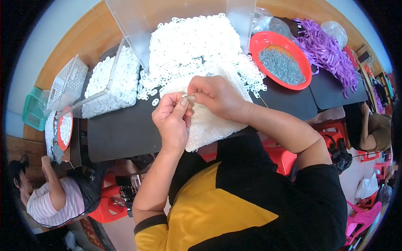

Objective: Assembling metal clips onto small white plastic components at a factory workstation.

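My left hand [169, 121] pinches a small white plastic piece [184, 96], mostly covered by the thumb and fingers. Right against it, my right hand [220, 99] is closed, its thumb and fingertips meeting the left ones; whatever they grip is hidden. Both hands are over a cream towel [215, 127] lying along the table's near edge. Just beyond them spreads a big heap of white oval plastic pieces with holes [192, 42], spilling from a clear bin [130, 21] onto the dark table [121, 134].
To the left stands a clear box of white pieces [111, 81], beside a white slotted basket [67, 83]. A red bowl [307, 69] of small metal parts is at right, near purple ribbons [328, 58]. One person [54, 196] works at far left; another [377, 129] is at far right.
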